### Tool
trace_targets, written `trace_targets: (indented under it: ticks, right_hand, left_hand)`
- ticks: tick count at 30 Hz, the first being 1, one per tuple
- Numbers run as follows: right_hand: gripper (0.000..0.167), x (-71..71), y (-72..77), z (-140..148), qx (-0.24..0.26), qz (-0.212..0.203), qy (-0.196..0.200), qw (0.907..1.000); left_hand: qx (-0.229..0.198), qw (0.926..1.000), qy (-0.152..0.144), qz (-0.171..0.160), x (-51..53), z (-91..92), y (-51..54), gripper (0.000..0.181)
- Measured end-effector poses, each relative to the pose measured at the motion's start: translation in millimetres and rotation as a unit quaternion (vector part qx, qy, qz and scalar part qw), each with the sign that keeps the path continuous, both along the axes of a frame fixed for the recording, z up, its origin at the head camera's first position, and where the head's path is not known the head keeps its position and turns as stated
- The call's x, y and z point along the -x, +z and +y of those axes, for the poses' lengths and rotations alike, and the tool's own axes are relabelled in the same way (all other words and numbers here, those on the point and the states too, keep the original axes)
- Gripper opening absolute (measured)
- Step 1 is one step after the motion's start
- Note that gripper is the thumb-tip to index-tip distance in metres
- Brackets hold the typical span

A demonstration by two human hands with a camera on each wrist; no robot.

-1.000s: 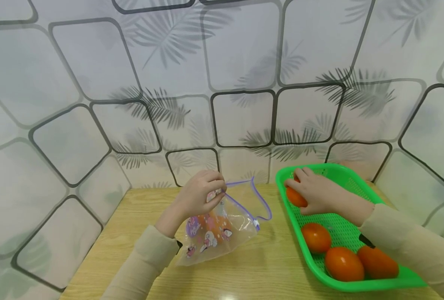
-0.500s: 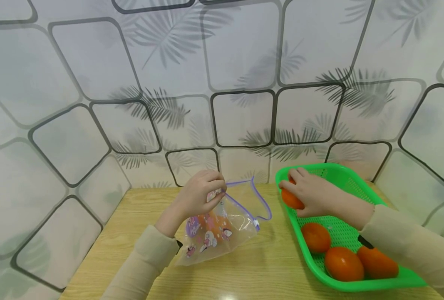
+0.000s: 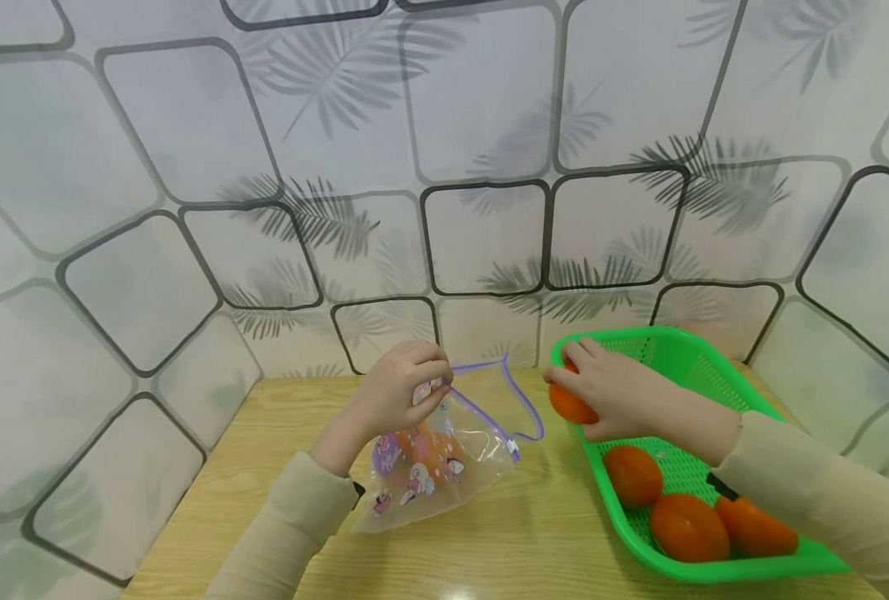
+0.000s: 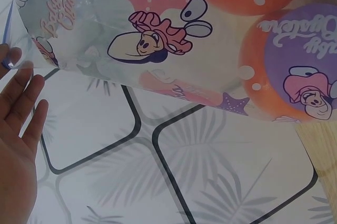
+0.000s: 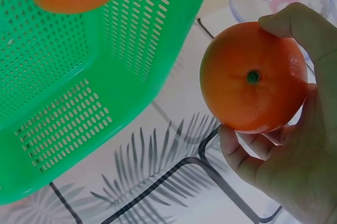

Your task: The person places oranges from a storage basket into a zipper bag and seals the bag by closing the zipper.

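My left hand point(image 3: 407, 383) pinches the upper edge of a clear zip bag point(image 3: 481, 479) printed with pink and purple cartoon figures. The bag's purple-edged mouth gapes to the right. Orange fruit shows through its film, also in the left wrist view, where the fingers point(image 4: 21, 98) of that hand grip the bag's edge. Above the left rim of a green basket point(image 3: 616, 521), my right hand point(image 3: 620, 387) holds a tangerine point(image 3: 570, 400). In the right wrist view the tangerine point(image 5: 253, 79), with its green stem end showing, sits between thumb and fingers, apart from the basket wall.
Several tangerines point(image 3: 687, 527) lie in the near part of the perforated basket. Basket and bag stand on a wooden table point(image 3: 519, 550), with a stretch of wood between them. A patterned wall point(image 3: 489, 237) rises behind the table.
My right hand has carried the tangerine leftward from inside the basket to over its left rim. The left hand and the bag have stayed in place.
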State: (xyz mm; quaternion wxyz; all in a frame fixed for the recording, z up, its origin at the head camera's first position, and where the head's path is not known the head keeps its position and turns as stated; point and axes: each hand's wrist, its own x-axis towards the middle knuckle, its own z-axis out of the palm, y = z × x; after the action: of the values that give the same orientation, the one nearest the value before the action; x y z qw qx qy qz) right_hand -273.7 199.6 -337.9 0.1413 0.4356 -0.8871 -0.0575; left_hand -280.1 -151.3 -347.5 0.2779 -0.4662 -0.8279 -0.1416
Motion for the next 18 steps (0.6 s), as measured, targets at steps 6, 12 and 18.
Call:
trace_targets:
  ticks: [6, 12, 18]
  right_hand:
    - [0.075, -2.0, 1.6, -7, 0.003, 0.006, 0.008, 0.9999]
    - [0.076, -3.9, 5.4, -14, 0.003, 0.01, 0.017, 0.9998]
    - [0.078, -5.2, 7.1, -19, 0.002, 0.008, 0.016, 0.9998]
  left_hand:
    - [-0.001, 1.0, -0.003, 0.003, -0.7, 0.4, 0.7, 0.007]
    - [0.001, 1.0, -0.003, 0.003, -0.4, 0.7, 0.7, 0.007]
    - [0.001, 1.0, -0.004, 0.002, 0.4, 0.5, -0.6, 0.007]
